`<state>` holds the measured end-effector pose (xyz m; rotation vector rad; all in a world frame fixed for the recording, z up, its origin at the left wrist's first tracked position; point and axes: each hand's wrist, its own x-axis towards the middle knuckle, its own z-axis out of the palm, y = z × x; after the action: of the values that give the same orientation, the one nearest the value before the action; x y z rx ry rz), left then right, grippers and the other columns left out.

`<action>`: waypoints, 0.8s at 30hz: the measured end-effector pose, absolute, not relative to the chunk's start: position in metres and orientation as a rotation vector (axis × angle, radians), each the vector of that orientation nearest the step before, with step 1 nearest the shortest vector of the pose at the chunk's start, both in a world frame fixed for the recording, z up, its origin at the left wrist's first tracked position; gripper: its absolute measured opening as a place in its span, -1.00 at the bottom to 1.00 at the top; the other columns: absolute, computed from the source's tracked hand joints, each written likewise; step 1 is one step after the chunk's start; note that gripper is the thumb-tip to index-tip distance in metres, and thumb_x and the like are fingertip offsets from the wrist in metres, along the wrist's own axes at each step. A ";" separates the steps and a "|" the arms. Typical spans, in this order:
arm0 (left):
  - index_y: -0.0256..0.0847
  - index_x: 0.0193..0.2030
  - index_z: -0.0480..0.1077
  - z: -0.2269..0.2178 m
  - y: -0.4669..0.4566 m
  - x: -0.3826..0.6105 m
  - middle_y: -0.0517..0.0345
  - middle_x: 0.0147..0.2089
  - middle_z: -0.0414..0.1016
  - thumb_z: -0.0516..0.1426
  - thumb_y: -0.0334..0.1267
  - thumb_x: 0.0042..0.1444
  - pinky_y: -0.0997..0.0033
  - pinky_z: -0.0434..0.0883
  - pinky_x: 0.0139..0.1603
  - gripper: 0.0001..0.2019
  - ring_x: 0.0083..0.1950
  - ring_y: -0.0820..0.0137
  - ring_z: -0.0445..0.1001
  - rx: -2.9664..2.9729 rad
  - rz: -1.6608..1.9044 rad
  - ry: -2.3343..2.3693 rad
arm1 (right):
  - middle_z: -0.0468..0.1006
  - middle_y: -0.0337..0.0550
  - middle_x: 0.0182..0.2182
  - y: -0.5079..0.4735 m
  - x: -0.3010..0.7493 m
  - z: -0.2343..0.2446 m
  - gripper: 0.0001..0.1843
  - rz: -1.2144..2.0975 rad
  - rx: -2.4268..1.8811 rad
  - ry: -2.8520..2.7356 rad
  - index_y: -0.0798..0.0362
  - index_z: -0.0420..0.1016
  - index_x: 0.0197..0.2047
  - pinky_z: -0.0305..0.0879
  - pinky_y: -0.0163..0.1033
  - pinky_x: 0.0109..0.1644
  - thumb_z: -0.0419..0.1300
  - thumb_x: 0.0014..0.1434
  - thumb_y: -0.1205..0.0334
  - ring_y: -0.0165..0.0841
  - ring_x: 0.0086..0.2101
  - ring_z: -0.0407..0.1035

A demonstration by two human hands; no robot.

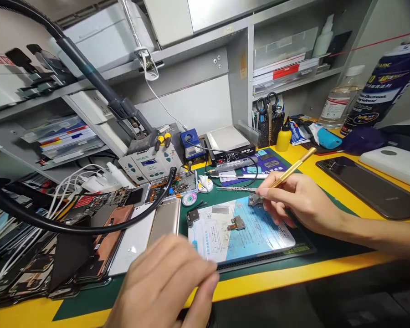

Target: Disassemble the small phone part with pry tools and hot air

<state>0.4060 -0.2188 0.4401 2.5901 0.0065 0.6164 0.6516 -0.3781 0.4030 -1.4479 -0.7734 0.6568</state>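
My right hand [292,198] grips a slim gold pen-shaped tool [294,167], its upper end pointing up and to the right. The working tip is hidden by the fingers. Just beside those fingers sits a small grey metal part [254,199], on the far edge of a blue and white printed pad [218,248]. Another small part with a copper-coloured flex cable [238,223] lies mid-pad. A black square module [193,217] rests at the pad's left corner. Close to the camera, my left hand [167,287] is closed, thumb against curled fingers; whatever they hold is hidden.
Stacked phone parts [71,255] fill the left side, under a thick black hose [89,226]. A rework station [150,161], tweezers [235,189] and a yellow bottle [283,136] stand or lie behind the pad. A dark phone [358,184] lies at right.
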 end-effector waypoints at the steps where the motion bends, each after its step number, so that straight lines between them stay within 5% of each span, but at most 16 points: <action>1: -0.14 -0.13 0.49 0.442 -0.215 0.424 0.12 -0.30 0.52 0.18 -0.51 0.15 0.23 0.39 -0.17 -0.79 -0.21 0.32 0.43 2.635 0.755 -0.204 | 0.47 -0.30 -0.65 -0.379 0.651 0.403 -0.70 0.648 -1.438 -0.778 0.08 0.40 -0.40 0.15 -0.43 -0.71 0.34 0.18 0.07 -0.50 -0.74 0.27; 5: -0.27 -0.08 0.47 0.447 -0.205 0.477 0.01 -0.18 0.48 0.14 -0.40 0.20 0.11 0.34 -0.09 -0.83 -0.12 0.24 0.36 2.847 0.531 -0.359 | 0.32 -0.40 -0.77 -0.380 0.648 0.399 -0.72 0.640 -1.366 -0.802 0.05 0.43 -0.38 0.33 -0.35 -0.56 0.29 0.25 0.06 -0.50 -0.72 0.19; 10: -0.25 -0.13 0.47 0.442 -0.201 0.500 0.03 -0.21 0.40 0.11 -0.28 0.17 0.04 0.29 -0.06 -0.82 -0.12 0.20 0.29 2.924 0.348 -0.352 | 0.28 -0.39 -0.75 -0.383 0.647 0.393 -0.74 0.615 -1.370 -0.783 0.07 0.48 -0.33 0.30 -0.33 -0.53 0.26 0.29 0.06 -0.46 -0.67 0.25; 18: -0.24 -0.28 0.46 0.421 -0.208 0.500 0.03 -0.28 0.36 0.14 -0.26 0.12 0.01 0.22 -0.17 -0.88 -0.18 0.16 0.26 2.863 0.443 -0.260 | 0.48 -0.20 -0.52 -0.391 0.637 0.397 -0.75 0.539 -1.491 -0.821 0.04 0.54 -0.32 0.26 -0.34 -0.61 0.24 0.30 0.06 -0.45 -0.62 0.30; 24: -0.25 -0.35 0.46 0.415 -0.206 0.502 0.01 -0.31 0.39 0.12 -0.31 0.13 0.03 0.21 -0.24 -0.89 -0.21 0.16 0.28 2.841 0.549 -0.249 | 0.52 -0.19 -0.53 -0.399 0.627 0.397 -0.89 0.200 -1.666 -1.058 -0.11 0.57 -0.27 0.32 -0.22 -0.47 0.22 0.25 0.27 -0.31 -0.52 0.43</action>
<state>0.5019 -0.2060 0.4146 2.8409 -0.2492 0.5488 0.6267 -0.3989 0.3966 -1.6656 -1.0576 0.2000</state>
